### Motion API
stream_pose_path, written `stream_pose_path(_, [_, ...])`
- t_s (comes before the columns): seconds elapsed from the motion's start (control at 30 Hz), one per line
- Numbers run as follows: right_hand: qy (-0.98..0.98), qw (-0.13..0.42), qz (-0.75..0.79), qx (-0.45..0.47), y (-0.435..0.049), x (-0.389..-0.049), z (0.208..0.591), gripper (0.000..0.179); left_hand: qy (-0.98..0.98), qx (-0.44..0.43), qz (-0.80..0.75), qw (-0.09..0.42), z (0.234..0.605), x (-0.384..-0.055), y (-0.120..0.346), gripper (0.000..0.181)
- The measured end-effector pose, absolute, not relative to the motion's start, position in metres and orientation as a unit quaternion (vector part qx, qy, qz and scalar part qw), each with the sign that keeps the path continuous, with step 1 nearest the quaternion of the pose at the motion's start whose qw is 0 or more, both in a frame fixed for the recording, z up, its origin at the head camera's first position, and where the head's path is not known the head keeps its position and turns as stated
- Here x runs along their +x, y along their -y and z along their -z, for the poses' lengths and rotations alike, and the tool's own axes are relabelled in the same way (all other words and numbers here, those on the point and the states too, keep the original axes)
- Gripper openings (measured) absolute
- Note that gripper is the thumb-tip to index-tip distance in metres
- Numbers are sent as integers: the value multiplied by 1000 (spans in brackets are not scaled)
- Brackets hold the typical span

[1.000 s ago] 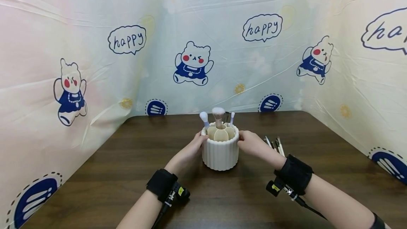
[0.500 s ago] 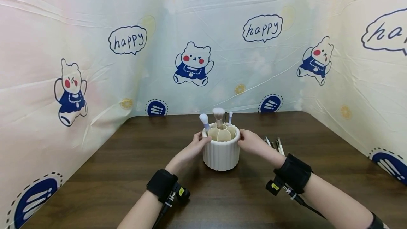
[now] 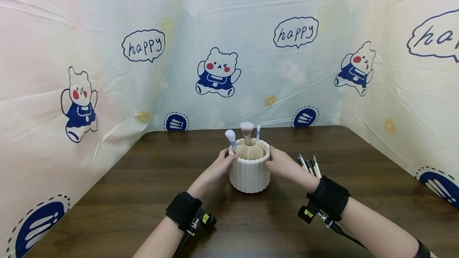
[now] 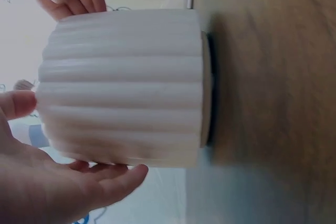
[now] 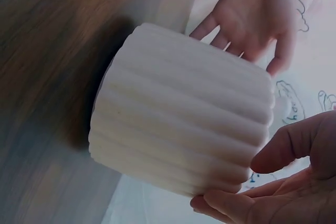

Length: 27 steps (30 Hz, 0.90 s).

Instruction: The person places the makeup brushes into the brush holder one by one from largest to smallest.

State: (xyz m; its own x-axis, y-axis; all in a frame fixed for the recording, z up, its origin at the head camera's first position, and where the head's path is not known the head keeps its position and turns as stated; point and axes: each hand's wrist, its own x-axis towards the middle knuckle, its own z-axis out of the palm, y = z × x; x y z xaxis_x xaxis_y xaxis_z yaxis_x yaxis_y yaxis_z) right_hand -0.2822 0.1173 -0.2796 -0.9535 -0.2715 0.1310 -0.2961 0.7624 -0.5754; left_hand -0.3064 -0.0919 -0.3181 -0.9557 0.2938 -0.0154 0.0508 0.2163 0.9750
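A white ribbed makeup brush holder (image 3: 249, 176) stands upright on the table, with petal-shaped cream dividers (image 3: 251, 152) inside. In it are a large fluffy makeup brush (image 3: 247, 130) in the middle, a purple-handled brush (image 3: 231, 137) at the left and a smaller purple one (image 3: 258, 131) at the back. My left hand (image 3: 217, 167) grips its left side, thumb on the rim and fingers along the ribbed wall (image 4: 121, 87). On the right side, my right hand (image 3: 285, 165) holds it near the rim, thumb and fingers against the wall in the right wrist view.
Several slim brushes (image 3: 311, 165) lie on the brown wood table (image 3: 143, 194) to the right, partly hidden behind my right forearm. A printed curtain (image 3: 218, 19) with bears and the word "happy" encloses the table at the back and sides.
The brush holder has turned slightly in place: the small back brush has shifted left and the dividers have rotated. My left thumb has moved a little along the rim; both hands stay on the holder.
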Motion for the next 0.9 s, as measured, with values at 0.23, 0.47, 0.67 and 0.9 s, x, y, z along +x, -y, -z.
stream_pose_path(0.23, [937, 19, -318, 141, -121, -288, 280, 48, -792, 89, -598, 85, 314, -305, 91, 70])
stream_pose_path(0.47, [936, 11, -322, 139, -120, -281, 277, 54, -777, 111, -611, 100, 320, -311, 90, 74])
stream_pose_path(0.67, [935, 10, -324, 141, -119, -280, 276, 55, -755, 115, -637, 105, 323, -311, 87, 73])
stream_pose_path(0.9, [942, 34, -299, 148, -123, -285, 275, 43, -776, 85, -617, 99, 319, -306, 86, 75])
